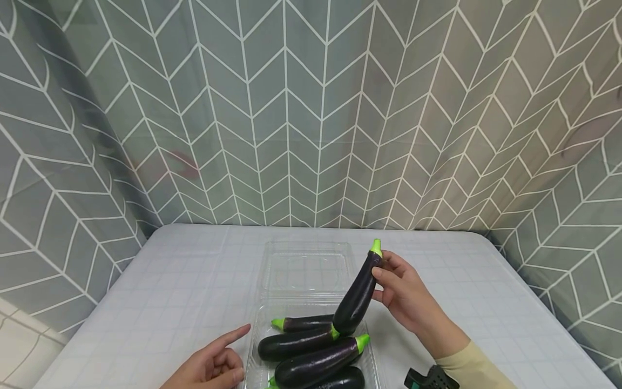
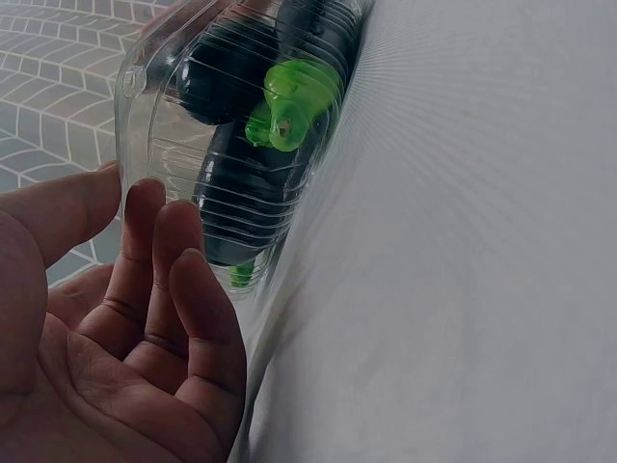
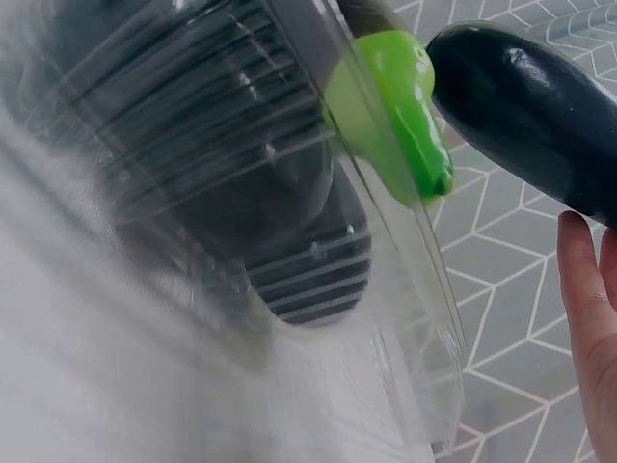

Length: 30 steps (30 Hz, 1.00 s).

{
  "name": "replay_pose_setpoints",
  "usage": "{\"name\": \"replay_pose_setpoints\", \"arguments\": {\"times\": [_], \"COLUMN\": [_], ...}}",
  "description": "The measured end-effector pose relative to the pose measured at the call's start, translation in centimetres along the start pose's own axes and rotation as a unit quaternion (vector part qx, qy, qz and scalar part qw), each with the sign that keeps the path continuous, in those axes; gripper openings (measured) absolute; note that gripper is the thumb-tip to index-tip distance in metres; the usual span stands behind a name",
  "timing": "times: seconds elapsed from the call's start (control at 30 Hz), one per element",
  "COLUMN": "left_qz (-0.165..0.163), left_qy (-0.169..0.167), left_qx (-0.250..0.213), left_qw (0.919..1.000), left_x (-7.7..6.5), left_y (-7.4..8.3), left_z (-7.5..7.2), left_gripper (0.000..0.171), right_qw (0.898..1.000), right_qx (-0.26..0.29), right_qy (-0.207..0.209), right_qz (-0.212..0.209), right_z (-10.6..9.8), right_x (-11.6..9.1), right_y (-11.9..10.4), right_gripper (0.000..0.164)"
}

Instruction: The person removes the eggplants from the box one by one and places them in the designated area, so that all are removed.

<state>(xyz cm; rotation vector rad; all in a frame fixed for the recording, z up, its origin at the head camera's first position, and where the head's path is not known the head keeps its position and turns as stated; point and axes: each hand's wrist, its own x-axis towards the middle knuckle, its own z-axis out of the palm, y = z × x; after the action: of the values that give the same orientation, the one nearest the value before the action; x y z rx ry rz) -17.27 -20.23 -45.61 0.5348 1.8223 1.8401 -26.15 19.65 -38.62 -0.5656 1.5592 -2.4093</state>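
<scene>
My right hand (image 1: 405, 294) pinches a dark purple eggplant (image 1: 358, 292) near its bright green stem end. That eggplant is tilted, stem up, its thick end low over the others. Several more eggplants (image 1: 318, 363) lie heaped in a clear plastic clamshell container (image 1: 374, 367). In the right wrist view, the held eggplant (image 3: 530, 111) appears beside a green stem (image 3: 395, 106) at the container's rim. My left hand (image 1: 209, 362) is at the container's left side, index finger extended and the other fingers loosely bent. The left wrist view has its fingertips (image 2: 178, 227) right by the clear wall.
The container's clear lid (image 1: 307, 267) lies folded back behind it on the white-covered table (image 1: 194, 281). A black device (image 1: 430, 378) is at my right wrist. Grey curtains (image 1: 301, 108) with white chevron lines surround the table's back and sides.
</scene>
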Motion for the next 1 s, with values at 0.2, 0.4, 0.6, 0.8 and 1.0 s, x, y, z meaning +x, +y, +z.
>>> {"name": "replay_pose_setpoints", "arguments": {"times": [0.2, 0.4, 0.6, 0.8, 1.0], "left_qz": [-0.004, -0.01, -0.01, -0.01, -0.015], "left_qy": [0.0, 0.004, 0.01, 0.012, 0.014], "left_qx": [0.001, 0.003, 0.007, 0.007, 0.013], "left_qw": [1.0, 0.9999, 0.9999, 0.9999, 0.9997], "left_x": [0.1, 0.1, 0.2, 0.2, 0.3], "left_y": [0.0, 0.1, 0.2, 0.1, 0.0], "left_z": [0.0, 0.0, 0.1, 0.1, 0.1], "left_gripper": [0.071, 0.071, 0.072, 0.072, 0.073], "right_qw": [1.0, 0.999, 0.997, 0.996, 0.993], "right_qx": [-0.004, -0.029, -0.05, -0.051, -0.056], "right_qy": [0.015, 0.042, 0.059, 0.078, 0.1], "right_qz": [-0.01, -0.012, -0.011, -0.006, 0.006], "right_z": [-1.0, -2.1, -3.4, -4.4, -5.1], "right_x": [-0.9, -1.7, -2.2, -2.4, -2.4], "right_y": [-0.9, -1.4, -1.5, -1.7, -1.6], "right_gripper": [0.022, 0.021, 0.02, 0.022, 0.025]}}
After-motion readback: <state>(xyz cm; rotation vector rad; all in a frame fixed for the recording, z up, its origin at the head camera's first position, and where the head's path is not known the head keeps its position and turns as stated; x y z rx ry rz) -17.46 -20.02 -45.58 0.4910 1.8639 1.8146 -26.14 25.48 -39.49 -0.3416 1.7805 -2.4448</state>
